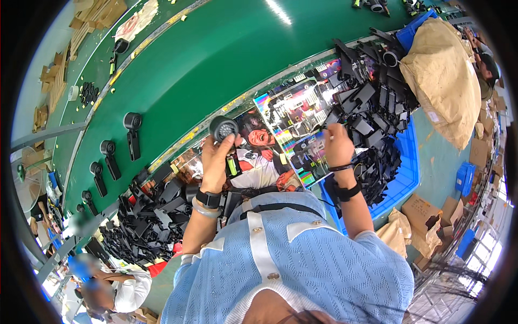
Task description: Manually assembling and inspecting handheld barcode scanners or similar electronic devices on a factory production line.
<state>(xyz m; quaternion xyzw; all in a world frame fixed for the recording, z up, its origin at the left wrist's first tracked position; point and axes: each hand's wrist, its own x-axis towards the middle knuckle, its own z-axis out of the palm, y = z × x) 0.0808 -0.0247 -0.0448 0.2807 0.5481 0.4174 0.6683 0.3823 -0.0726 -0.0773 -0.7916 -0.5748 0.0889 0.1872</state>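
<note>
My left hand (215, 163) is closed around a black handheld fan (223, 128) with a round grilled head. Below the head, a yellow-green cell-like piece shows beside my fingers, seemingly in its handle. To the right, my right hand (339, 147) hovers over printed sheets (299, 110), its fingers curled together. Whatever those fingers may hold is too small or hidden to make out. Just beyond my right hand lies a heap of black plastic parts (372, 108), flat curved covers among them.
A green conveyor belt (216, 65) runs across ahead, with several black fans (132, 136) at its left. More black parts (143, 229) pile up on the left. At right stand a blue bin (411, 162) of parts and a brown paper sack (442, 81). A co-worker (116, 289) is at lower left.
</note>
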